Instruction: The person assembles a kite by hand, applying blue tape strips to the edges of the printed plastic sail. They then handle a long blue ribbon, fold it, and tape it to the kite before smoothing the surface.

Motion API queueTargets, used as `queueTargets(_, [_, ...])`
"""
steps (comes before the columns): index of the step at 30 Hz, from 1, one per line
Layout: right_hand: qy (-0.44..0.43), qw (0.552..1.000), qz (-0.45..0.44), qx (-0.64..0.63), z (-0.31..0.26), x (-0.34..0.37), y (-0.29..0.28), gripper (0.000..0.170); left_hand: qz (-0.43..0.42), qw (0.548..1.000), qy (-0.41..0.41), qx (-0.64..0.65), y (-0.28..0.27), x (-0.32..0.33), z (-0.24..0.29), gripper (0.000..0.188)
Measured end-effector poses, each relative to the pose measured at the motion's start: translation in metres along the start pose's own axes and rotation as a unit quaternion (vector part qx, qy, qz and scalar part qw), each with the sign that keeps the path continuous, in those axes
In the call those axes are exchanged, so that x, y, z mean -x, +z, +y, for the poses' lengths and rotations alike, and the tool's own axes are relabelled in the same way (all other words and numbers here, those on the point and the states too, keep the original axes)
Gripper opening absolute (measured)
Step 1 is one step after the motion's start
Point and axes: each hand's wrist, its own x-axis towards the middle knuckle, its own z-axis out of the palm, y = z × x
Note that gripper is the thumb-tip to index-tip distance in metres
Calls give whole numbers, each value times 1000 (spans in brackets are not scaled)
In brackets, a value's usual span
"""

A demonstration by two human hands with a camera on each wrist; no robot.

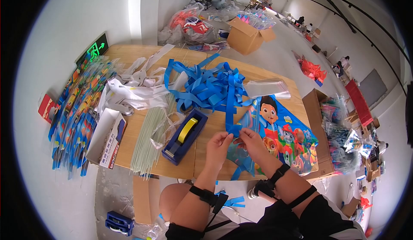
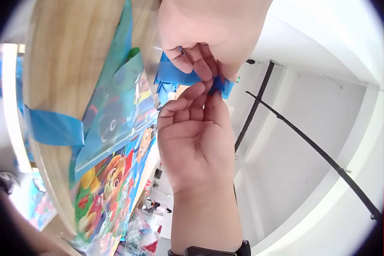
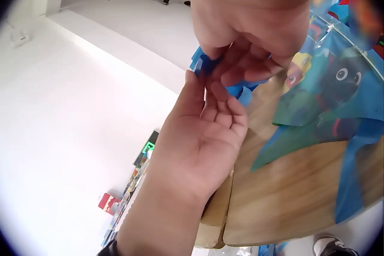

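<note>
Both hands meet over the table's front part, each pinching the blue ribbon (image 1: pixel 229 115) between thumb and fingers. The left hand (image 1: pixel 220 145) is on the left of the ribbon, the right hand (image 1: pixel 253 144) on its right. In the left wrist view the fingertips of the two hands almost touch around a dark blue bit of ribbon (image 2: pixel 216 85). Beside and partly under the right hand lies a printed cartoon kite sheet (image 1: pixel 286 132), with a clear film part and a blue tail (image 3: pixel 351 178). Fingers hide the ribbon's pinched end.
A blue tape dispenser (image 1: pixel 183 139) stands left of the hands, beside thin pale rods (image 1: pixel 150 141). Behind them lie a blue ribbon heap (image 1: pixel 211 83), white strips (image 1: pixel 133 91) and clear bags (image 1: pixel 269 88). An open box (image 1: pixel 105 139) is at left, a carton (image 1: pixel 316 124) at right.
</note>
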Motion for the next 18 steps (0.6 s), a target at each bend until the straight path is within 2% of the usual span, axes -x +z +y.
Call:
queueTargets(2, [25,998,23,-54,0,0,1,21,0,1000,-5,6,1,1,3,13])
queueTargets(6, [34,997,29,-65,0,0,1,21,-4,1000,-19,7,1,2,5,12])
queueTargets(11, [6,998,25,53,-4,5,7,21,2,1000,-21,-22,-1,2,4,11])
queueTargets(15, [0,998,40,41,0,1,6,21,-8,1000,-10,-8,-2,2,2,13])
queueTargets(17, [-11,985,93,144,-2,0,4,21,-11,1000,-11,-20,-3,3,2,15])
queueTargets(18, [-12,985,93,144,-4,-3,2,21,-15,999,-12,-33,-4,4,2,16])
